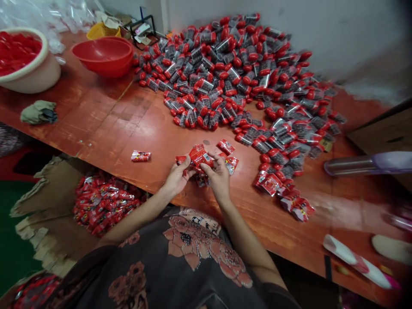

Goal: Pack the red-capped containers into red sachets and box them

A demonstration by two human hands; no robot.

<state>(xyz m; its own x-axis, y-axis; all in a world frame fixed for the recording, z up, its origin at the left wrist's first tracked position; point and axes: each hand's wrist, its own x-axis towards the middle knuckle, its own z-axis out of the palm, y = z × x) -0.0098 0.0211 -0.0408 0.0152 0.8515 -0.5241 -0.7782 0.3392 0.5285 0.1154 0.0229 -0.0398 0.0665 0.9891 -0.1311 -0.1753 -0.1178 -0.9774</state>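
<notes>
Item one: a red wrapper (198,155), on the near side of the pile of red-capped tubes (222,73); we list it as clamped between thumb and fingers of both hands, the left hand (177,177) and the right hand (220,179), which stand close together. Fingers cover its edges; whether the red piece at the left thumb belongs to it, we cannot tell. More wrapping beneath is mostly hidden. Printed face up, barcode towards the right hand; its long axis seems to run crosswise between the hands, slanting slightly.

Item two: red packets (226,146), lying between the pile and the right hand, partly covered by its fingers.

Item three: a single packet (140,156), on the surface (106,111), left of the pile's near edge, long axis nearly crosswise.

Item four: a red bowl (103,49), left of the pile.

Item five: a white tub (35,79), farther left of the pile, cut off by the view's edge.

Item six: a clear tube (354,165), right of the pile, blurred.
</notes>
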